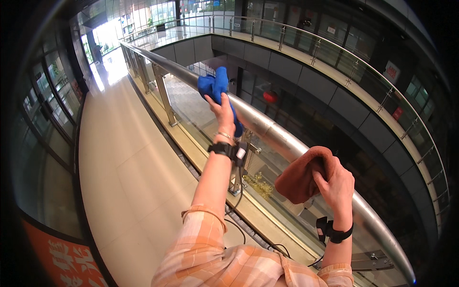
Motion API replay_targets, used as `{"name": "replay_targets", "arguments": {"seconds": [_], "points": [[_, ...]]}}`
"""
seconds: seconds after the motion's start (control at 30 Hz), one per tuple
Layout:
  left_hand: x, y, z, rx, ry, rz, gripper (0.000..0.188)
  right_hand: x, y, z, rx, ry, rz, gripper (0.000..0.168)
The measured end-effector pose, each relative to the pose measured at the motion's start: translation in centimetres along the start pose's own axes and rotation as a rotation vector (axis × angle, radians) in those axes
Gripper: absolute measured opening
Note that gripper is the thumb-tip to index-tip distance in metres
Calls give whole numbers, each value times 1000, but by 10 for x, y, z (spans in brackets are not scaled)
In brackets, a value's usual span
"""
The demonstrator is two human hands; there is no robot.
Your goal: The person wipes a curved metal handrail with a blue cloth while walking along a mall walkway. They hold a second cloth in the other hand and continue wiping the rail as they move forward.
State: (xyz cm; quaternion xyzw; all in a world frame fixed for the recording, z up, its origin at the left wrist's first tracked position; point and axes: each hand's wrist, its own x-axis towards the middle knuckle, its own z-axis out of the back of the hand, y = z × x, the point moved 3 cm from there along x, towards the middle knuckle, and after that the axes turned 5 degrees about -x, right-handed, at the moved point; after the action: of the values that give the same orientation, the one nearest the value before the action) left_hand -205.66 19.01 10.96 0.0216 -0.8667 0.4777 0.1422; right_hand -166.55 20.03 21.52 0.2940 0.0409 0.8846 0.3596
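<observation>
A thick metal handrail (272,131) runs diagonally before me, from far upper left to near lower right. My left hand (224,114) holds a bunched blue cloth (217,84) against the rail, and part of that cloth hangs down beside the wrist. Nearer to me, my right hand (339,183) grips a folded brown cloth (303,174) over the same rail. The brown cloth drapes down on the walkway side. Some fingers of each hand are hidden behind cloth or rail. Both wrists wear black straps with small devices.
Glass panels and metal posts (163,93) stand under the rail, above a drop to a lower floor. Black cables (241,190) hang from the wrist devices. Left lies a tiled walkway (140,172) beside glass doors (46,104). A person (97,53) stands far off. A curved balcony railing (315,41) lies opposite.
</observation>
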Motion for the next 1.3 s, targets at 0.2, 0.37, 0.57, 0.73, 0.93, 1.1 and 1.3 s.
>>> {"name": "replay_targets", "arguments": {"seconds": [0.2, 0.37, 0.57, 0.73, 0.93, 1.1, 1.3], "points": [[-126, -4, -19, 258, 174, -147, 88, 0, 3, -1, 23, 10, -4, 38], [-143, -13, -21, 375, 194, -189, 90, -1, 3, 2, -22, 24, -33, 41], [8, -10, 9, 530, 53, -341, 78, 0, 10, 0, 73, -8, -31, 41], [50, -17, 24, 819, 37, -253, 66, -1, 7, -2, 24, -15, -40, 38], [-61, -64, -11, 702, 663, -885, 39, 0, 1, -5, 31, -43, -42, 36], [-57, -76, -29, 661, 887, -929, 31, 1, 2, -6, 44, -54, -40, 38], [39, -62, -35, 1003, 805, -678, 47, 1, 11, -4, 148, -33, -50, 41]]}}
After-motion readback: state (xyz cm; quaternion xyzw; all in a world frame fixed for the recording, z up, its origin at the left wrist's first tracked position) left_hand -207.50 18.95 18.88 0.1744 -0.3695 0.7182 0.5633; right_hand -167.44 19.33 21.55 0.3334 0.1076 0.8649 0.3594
